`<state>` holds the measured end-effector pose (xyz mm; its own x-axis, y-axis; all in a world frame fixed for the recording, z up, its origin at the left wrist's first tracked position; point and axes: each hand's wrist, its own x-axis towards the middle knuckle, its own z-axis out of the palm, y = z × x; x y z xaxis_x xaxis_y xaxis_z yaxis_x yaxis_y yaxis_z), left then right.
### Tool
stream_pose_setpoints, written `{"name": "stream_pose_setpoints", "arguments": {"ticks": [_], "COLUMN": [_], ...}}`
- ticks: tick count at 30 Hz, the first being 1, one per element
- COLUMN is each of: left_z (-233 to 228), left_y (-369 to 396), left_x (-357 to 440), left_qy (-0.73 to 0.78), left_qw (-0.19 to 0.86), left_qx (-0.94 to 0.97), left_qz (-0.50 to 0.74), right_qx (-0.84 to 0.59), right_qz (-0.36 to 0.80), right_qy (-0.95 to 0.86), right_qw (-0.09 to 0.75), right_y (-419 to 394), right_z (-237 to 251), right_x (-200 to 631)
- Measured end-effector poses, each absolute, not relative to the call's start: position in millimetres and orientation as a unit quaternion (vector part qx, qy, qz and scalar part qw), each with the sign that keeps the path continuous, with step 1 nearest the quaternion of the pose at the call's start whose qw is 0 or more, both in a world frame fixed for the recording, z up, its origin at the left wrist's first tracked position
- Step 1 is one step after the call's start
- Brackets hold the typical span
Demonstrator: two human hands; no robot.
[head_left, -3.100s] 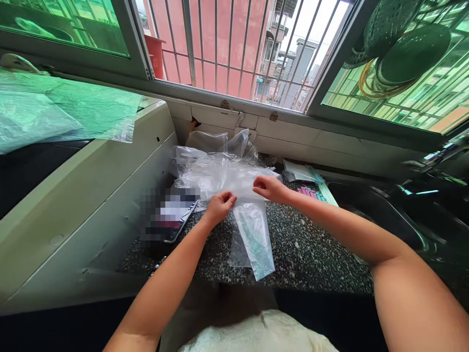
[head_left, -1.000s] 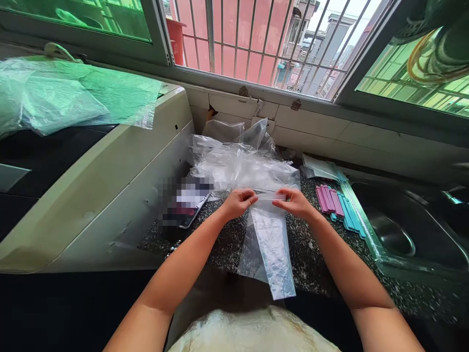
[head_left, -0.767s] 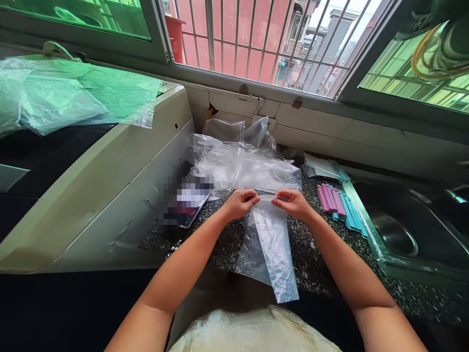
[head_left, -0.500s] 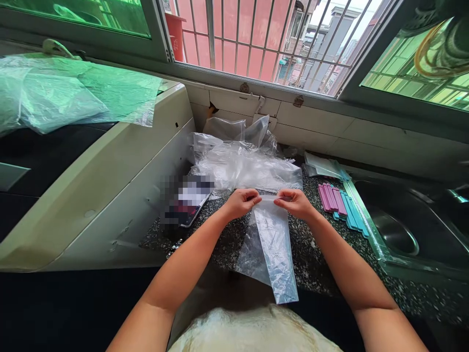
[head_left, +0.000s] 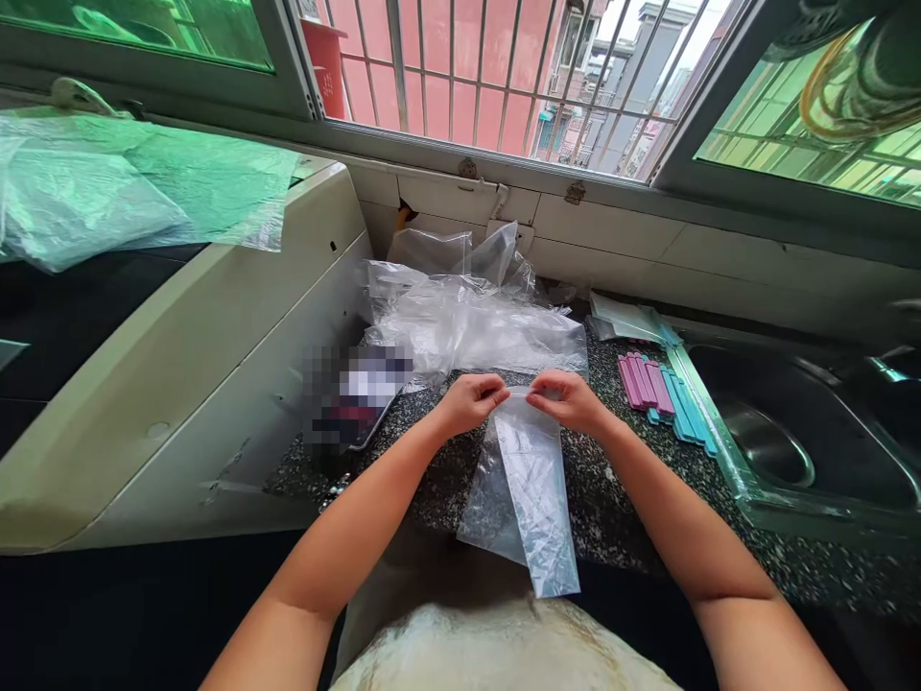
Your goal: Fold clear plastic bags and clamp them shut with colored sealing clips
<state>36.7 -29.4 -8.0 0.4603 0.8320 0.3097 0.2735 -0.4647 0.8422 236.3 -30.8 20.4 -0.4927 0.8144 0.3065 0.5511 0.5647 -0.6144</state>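
A clear plastic bag [head_left: 536,489] hangs from my fingers over the front edge of the speckled counter, with a narrow double-layered strip down its right side. My left hand [head_left: 471,403] pinches its top edge at the left corner. Close by on the right, my right hand [head_left: 565,398] pinches the same top edge, with a short gap between the two hands. Behind them lies a crumpled heap of clear plastic bags [head_left: 475,326].
Left of my hands lies a phone [head_left: 374,389], partly blurred out. Pink clips [head_left: 646,382] and blue clips [head_left: 687,413] lie at right, beside the metal sink [head_left: 767,446]. A white appliance [head_left: 237,374] stands at left with plastic sheeting [head_left: 144,192] on top.
The hands have drawn slightly closer together along the bag's top edge. The whole view has shifted a little, so the scene sits farther left.
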Motion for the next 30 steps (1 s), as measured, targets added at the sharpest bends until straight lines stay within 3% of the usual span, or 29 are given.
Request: {"name": "stream_pose_setpoints", "arguments": {"ticks": [8,17,30], "left_z": [-6.3,-3.4,-2.9], "left_y": [-29.7,-31.7,-28.2], "left_x": [34.0,38.4,32.9], "left_qy": [0.355,0.344,0.353], "left_qw": [0.337,0.380,0.409], "left_qx": [0.779,0.753,0.716], "left_qz": [0.391,0.413,0.442], "right_qx": [-0.387,-0.405,-0.419], "right_qz": [0.188,0.173,0.230], "right_qy": [-0.852,-0.850,-0.821], "right_qw": [0.299,0.289,0.311], "right_y": [-33.5,-36.0,-33.1], "right_z": [22.0,22.8,29.8], "right_x": [231.7,227.5,240.1]}}
